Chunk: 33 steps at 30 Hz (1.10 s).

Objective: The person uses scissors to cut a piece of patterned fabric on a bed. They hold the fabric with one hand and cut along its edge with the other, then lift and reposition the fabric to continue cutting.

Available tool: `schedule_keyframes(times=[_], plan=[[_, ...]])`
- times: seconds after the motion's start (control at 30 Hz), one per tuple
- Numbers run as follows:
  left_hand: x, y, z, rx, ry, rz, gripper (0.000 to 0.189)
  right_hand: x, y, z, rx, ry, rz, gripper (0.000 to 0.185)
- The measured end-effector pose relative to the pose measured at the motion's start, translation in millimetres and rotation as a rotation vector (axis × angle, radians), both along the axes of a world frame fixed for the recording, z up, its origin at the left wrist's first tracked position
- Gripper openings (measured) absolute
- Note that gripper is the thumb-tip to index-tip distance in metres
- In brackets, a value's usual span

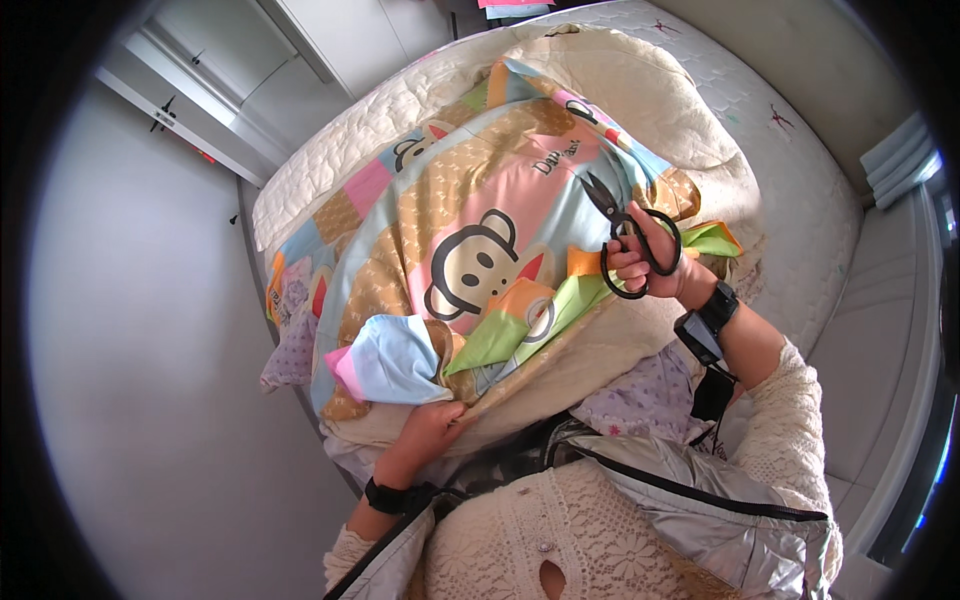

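My right hand (661, 259) holds a pair of black-handled scissors (602, 198) above the bed, the dark blades angled up and to the left. They look nearly closed. Beneath them spreads a patchwork-print fabric cover (442, 187) with a large cartoon monkey face and some lettering. My left hand (429, 433) pinches the near edge of a cream quilt (600, 337) and the cover lying over it. Beside that hand, a corner of the cover is folded back, showing light blue cloth (394, 358). Green and orange cloth (499, 326) is bunched along the near edge.
A white mattress (780, 180) carries the bedding. Lilac printed cloth (637, 397) sticks out near my body, and more (292, 352) hangs at the left. White cabinets (345, 45) stand beyond the bed. Grey floor (172, 337) lies left, a wall (817, 82) right.
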State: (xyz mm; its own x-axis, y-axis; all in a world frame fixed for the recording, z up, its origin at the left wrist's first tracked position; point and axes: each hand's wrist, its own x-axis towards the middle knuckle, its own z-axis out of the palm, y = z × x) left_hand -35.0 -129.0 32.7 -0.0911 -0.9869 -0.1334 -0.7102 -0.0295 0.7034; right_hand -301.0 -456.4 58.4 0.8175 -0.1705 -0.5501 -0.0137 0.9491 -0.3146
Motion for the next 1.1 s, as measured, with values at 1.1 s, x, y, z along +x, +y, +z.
schedule_keyframes(times=[1.1], plan=[[4,-1,-2,0.015,0.028,0.012,0.032,34,25,-32,-0.374,0.358,-0.212,0.057]])
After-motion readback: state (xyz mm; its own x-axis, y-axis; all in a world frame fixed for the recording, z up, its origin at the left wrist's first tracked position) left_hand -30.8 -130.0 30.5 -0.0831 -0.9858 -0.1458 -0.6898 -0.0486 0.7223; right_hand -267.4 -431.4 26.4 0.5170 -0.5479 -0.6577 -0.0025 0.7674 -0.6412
